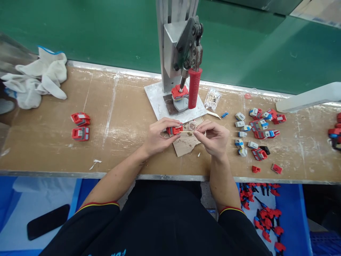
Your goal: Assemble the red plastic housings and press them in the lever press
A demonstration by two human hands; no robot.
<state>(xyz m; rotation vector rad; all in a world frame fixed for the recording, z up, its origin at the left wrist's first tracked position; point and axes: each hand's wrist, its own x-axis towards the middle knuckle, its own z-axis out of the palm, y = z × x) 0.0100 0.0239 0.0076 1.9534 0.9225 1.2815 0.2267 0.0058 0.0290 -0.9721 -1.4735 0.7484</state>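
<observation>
Between the thumb and fingers of my left hand (158, 137) is a red and grey plastic toy part (174, 130). My right hand (213, 137) pinches a thin wooden stick (188, 132), whose tip reaches the near right side of that part. Just beyond the stick, a small clear round dish (192, 125) sits on a stained piece of cardboard (183, 147). Behind my hands stands a toggle press with a red handle (194, 89). Another red part (179, 92) rests under its plunger on a grey block.
Two red parts (80, 133) lie at the left, near white gloves (48, 73). Several white, blue and red parts (259, 125) spread over the right side, by a bag of cotton swabs (212, 99). Blue bins (291, 213) sit below the table edge; a phone (48, 222) lies at lower left.
</observation>
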